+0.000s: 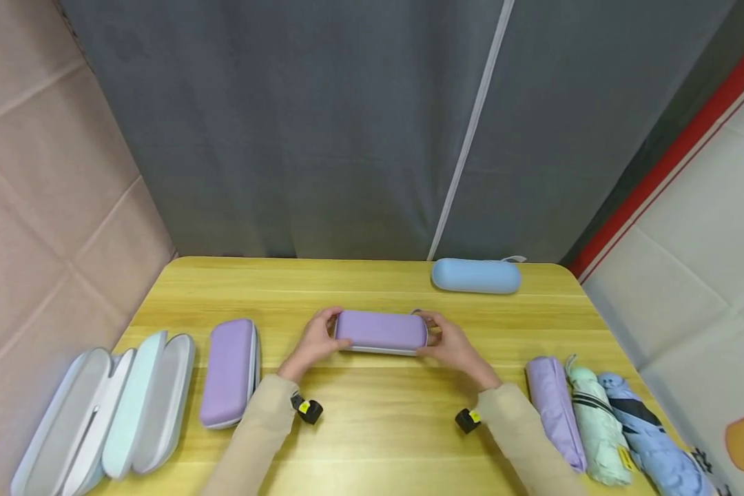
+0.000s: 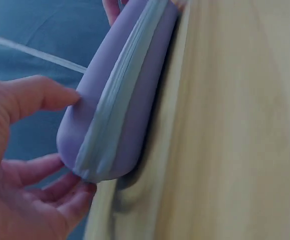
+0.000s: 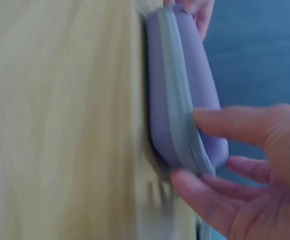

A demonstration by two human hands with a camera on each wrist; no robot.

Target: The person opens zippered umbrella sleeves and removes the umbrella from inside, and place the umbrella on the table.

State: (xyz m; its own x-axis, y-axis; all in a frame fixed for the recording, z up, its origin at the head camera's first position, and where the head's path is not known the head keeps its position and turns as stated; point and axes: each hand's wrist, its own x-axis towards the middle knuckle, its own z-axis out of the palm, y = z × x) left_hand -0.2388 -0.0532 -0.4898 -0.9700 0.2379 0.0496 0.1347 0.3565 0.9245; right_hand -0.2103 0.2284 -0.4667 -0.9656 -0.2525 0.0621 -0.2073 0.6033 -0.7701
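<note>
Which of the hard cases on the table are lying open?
The two pale cases at the table's far left lie open, grey linings showing; both purple cases and the blue one are zipped shut.

A purple case (image 2: 129, 85) lies closed against the wooden table (image 2: 235, 130), its long side running up the frame. A pale grey zip band (image 2: 115, 107) runs along its seam from the rounded near end to the far end. The left hand (image 2: 19, 165) cups the near end: the thumb (image 2: 39, 95) presses the upper shell, and the fingers (image 2: 64, 195) curl under the rounded tip, touching it. At the far end, fingertips of another hand (image 2: 112, 10) touch the case. Behind is a blue-grey cloth (image 2: 29, 30) with a light stripe across it.
</note>
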